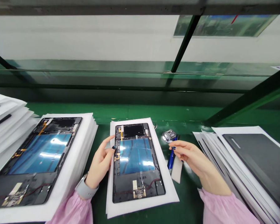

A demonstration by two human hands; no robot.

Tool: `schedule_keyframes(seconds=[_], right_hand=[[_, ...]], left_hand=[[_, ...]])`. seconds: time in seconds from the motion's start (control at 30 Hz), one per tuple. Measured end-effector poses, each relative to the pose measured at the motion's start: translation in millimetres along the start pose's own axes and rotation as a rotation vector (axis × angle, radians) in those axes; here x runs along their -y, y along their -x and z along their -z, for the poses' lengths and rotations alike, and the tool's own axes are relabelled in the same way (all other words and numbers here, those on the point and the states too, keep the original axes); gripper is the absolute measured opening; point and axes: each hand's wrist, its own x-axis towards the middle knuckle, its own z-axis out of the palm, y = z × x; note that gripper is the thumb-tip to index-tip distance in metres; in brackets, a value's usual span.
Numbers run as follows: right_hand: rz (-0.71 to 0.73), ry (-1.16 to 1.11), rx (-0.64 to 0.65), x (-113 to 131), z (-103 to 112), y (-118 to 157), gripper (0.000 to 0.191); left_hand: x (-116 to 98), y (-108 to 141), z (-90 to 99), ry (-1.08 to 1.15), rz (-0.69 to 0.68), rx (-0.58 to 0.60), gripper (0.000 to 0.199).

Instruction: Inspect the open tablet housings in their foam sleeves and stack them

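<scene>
An open tablet housing (136, 163) lies face up on a white foam sheet (170, 189) in front of me, showing a blue reflective panel, black frame and small circuit board. My left hand (100, 161) is at the housing's left edge, its fingertips touching the frame and its thumb spread apart. My right hand (189, 158) hangs to the right of the sheet, with fingertips drawn together around nothing visible. Just below those fingers lies a blue pen (170, 160), partly hidden. A chrome hand tally counter (169, 136) sits beyond the fingertips.
A stack of foam sheets (88, 140) carrying another open tablet housing (37, 158) stands on the left, with more sheets at the far left. On the right is a stack with a dark tablet back (252, 158). Green bench surface and dark green frame bars surround these.
</scene>
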Motion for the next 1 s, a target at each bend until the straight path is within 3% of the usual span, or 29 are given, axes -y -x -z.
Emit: schedule_keyframes(seconds=[0.33, 1.0], right_hand=[[-0.144, -0.265, 0.066, 1.9, -0.6, 0.5, 0.028], [-0.126, -0.363, 0.135, -2.1, 2.4, -1.0, 0.031]], left_hand=[[1.6, -1.5, -0.2, -0.022, -0.001, 0.0, 0.062], [3.1, -2.4, -1.3, -0.025, -0.002, 0.011, 0.063]])
